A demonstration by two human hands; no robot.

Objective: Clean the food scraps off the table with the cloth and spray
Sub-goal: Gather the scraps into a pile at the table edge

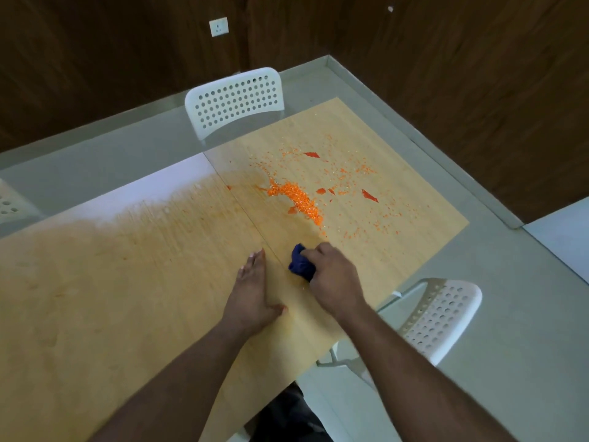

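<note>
Scraps (294, 199) of orange food lie on the far right part of the wooden table (127, 282), heaped in one dense ridge with finer crumbs and a few larger red-orange flakes scattered around it, toward the far corner. From my seat, the wiping step looks to be in hand: my right hand (334, 282) is closed around a bunched dark blue cloth (299, 264), pressing it to the tabletop just on the near side of the heap, apart from it. My left hand (255, 295) rests flat beside it, fingers straight and together, holding nothing, apparently bracing.

Next, I judge, the cloth must reach beyond the ridge and gather it inward without flinging crumbs over the table edge near the white chair (443, 317).

No spray bottle is in view, so I cannot say where it stands. Most of the cloth is hidden under my fingers. Whether the tabletop is wet is hard to make out; pale glare washes out the far left of the table.
</note>
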